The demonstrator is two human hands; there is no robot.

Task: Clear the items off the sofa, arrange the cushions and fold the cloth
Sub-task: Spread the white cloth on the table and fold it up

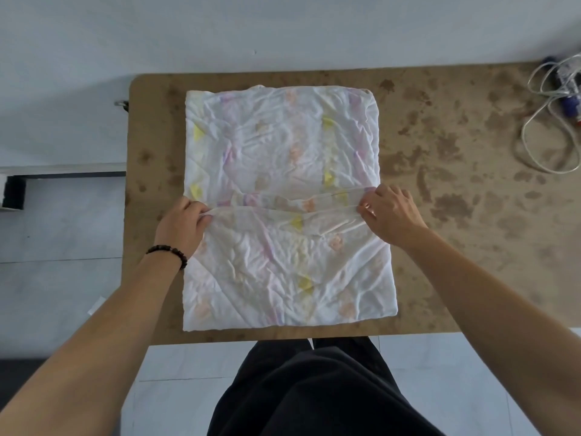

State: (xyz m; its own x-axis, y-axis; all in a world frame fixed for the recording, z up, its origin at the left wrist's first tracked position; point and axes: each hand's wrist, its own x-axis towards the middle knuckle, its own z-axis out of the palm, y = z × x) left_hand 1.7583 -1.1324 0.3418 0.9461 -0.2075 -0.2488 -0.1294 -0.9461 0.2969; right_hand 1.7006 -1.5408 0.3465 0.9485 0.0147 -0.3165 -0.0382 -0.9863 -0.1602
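Observation:
A white cloth [283, 140] with faded pink, purple and yellow marks lies spread on a stained brown table [440, 158]. Its near part is lifted into a fold whose edge runs across the middle. My left hand [180, 226] pinches the left end of that edge. My right hand [390, 215] pinches the right end. The edge is stretched between them, a little above the cloth beneath. No sofa or cushions are in view.
A coiled white cable [547, 121] and a dark blue bottle-like object [569, 89] lie at the table's far right corner. A white wall stands behind the table. Pale floor tiles lie to the left and below. My dark trousers [314, 388] are at the table's near edge.

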